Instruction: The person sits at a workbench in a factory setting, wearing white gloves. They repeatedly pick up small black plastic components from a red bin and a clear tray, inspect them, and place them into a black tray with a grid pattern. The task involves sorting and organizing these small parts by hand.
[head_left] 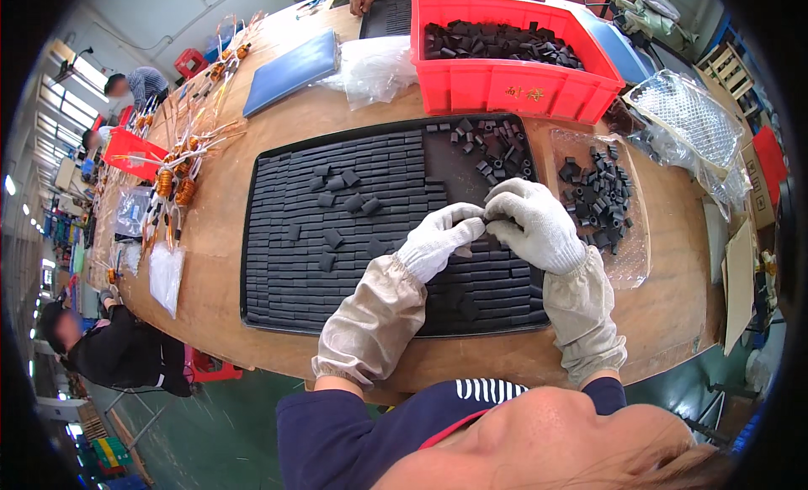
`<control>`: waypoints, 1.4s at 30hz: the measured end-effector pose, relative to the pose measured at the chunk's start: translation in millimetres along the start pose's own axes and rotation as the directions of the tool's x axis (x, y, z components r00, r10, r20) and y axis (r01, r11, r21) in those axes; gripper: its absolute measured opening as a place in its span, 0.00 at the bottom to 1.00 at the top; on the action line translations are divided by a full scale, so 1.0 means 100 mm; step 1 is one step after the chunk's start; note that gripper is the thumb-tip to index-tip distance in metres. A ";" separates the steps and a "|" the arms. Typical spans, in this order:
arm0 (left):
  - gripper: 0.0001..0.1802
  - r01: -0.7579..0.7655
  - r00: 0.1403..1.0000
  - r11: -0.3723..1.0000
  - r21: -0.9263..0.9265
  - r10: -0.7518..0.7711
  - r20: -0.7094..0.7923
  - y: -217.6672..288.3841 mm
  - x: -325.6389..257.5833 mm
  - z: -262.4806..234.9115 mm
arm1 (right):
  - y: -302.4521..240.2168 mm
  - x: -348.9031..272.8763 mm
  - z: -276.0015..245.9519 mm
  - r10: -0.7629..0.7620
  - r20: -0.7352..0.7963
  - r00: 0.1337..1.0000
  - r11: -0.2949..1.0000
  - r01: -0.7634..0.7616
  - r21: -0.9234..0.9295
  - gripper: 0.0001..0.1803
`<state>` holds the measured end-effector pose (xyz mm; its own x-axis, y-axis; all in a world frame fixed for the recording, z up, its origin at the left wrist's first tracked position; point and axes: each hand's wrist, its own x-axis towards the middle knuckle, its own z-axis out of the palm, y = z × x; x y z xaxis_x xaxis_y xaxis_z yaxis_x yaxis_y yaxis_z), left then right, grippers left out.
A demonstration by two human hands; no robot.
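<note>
Black and small, a ferrite block (488, 215) is pinched between the gloved fingertips of the left hand (442, 235) and right hand (530, 223), above the black tray (261, 237) on the wooden worktop (210, 263). Its long axis seems to run left-right, though the fingers hide most of it.

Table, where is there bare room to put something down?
Bare wood lies between the black tray and the copper coils, and along the near edge right of the tray. It is crowded behind, around the red bin and plastic bags.
</note>
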<state>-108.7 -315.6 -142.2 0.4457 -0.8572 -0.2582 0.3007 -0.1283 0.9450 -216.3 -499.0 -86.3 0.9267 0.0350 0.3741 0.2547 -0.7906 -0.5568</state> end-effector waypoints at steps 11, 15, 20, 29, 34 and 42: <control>0.20 -0.024 1.000 0.996 -0.085 0.024 0.000 -0.08 0.06 -0.04 | 0.01 -0.01 0.09 -0.071 -0.036 0.997 0.995 0.068 -0.073 0.15; 0.20 -0.077 0.997 0.944 -0.320 0.064 -0.051 -0.07 0.06 -0.04 | -0.02 -0.01 0.15 -0.071 -0.094 0.993 0.994 0.062 -0.095 0.15; 0.21 0.030 0.990 0.793 -0.608 0.062 0.130 -0.19 0.14 -0.16 | -0.04 -0.02 0.20 -0.041 -0.099 0.994 0.996 0.033 -0.089 0.17; 0.31 -0.035 0.990 0.880 -0.474 0.096 0.104 -0.02 0.07 0.02 | 0.00 -0.03 0.27 -0.015 -0.083 0.996 0.997 0.009 -0.079 0.18; 0.29 -0.015 0.991 0.907 -0.421 0.068 0.112 -0.03 0.06 0.00 | -0.02 -0.02 0.33 0.019 -0.080 0.997 0.999 -0.022 -0.039 0.19; 0.24 -0.018 0.993 0.899 -0.438 0.068 0.100 -0.04 0.07 0.01 | -0.01 -0.02 0.35 0.003 -0.090 0.996 0.999 -0.006 -0.032 0.19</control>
<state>-107.7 -321.7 -147.9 0.3788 -0.9093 -0.1722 0.6314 0.1179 0.7664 -208.6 -476.9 -112.5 0.8989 -0.0225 0.4376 0.2403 -0.8098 -0.5353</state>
